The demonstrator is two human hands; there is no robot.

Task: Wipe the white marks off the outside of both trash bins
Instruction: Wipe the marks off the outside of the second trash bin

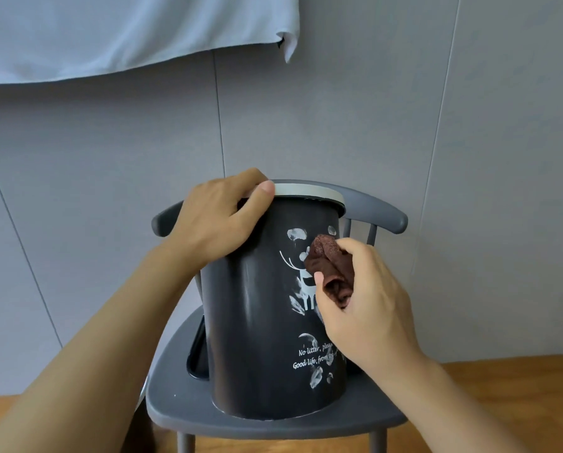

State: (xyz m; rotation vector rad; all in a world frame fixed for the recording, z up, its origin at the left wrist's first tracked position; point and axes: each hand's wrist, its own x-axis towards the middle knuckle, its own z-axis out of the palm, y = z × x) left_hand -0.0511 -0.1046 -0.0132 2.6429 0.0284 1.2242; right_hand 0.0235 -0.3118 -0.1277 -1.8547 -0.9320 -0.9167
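A dark grey trash bin (pixel 260 322) with a white rim stands on a grey chair (pixel 175 410). White smudges (pixel 296 234) and white printed lettering show on its front wall. My left hand (pixel 218 217) grips the bin's top rim, thumb over the edge. My right hand (pixel 358 305) holds a bunched brown cloth (pixel 330 266) and presses it against the bin's right side, over the white drawing. A second dark bin (pixel 197 358) shows only as a sliver behind the first, on the left of the seat.
The chair's curved backrest (pixel 384 214) rises behind the bin, close to a grey panelled wall. A pale cloth (pixel 126 31) hangs on the wall at the top left. Wooden floor (pixel 518 387) lies around the chair.
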